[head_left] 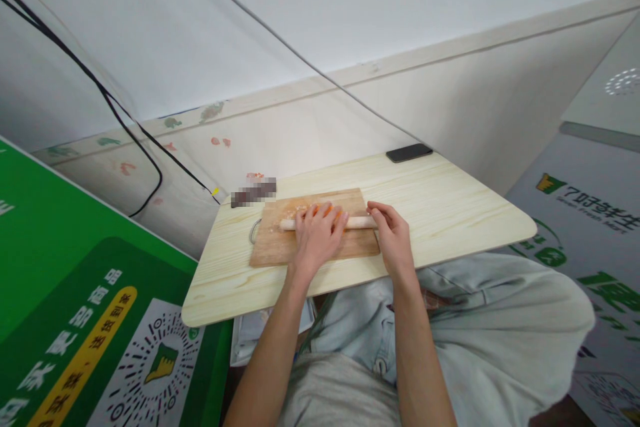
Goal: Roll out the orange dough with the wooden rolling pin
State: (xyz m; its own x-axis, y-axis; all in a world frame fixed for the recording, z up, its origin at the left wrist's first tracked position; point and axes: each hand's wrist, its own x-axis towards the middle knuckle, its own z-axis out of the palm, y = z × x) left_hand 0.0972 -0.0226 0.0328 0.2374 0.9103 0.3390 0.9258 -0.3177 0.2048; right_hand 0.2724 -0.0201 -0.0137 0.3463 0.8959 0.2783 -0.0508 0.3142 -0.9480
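A pale wooden rolling pin [361, 222] lies across a wooden cutting board [273, 250]. My left hand [319, 233] rests over the pin's left half, fingers slightly apart and bent over its far side. Around the pin's right end, my right hand [393, 233] is closed, with thumb and forefinger near the tip. Orange pieces [316, 207] show by my left fingertips, partly hidden, so I cannot tell what they are. Pale crumbs [290, 211] are scattered on the board's left part. A metal loop handle [253, 231] sticks out at the board's left edge.
The board is on a light wood-grain table [450, 213] against the wall. A black phone [409, 153] lies at the back right. At the back left is a dark, pixelated item [253, 193]. A green printed panel [100, 280] stands to the left, and black cables [125, 123] hang nearby.
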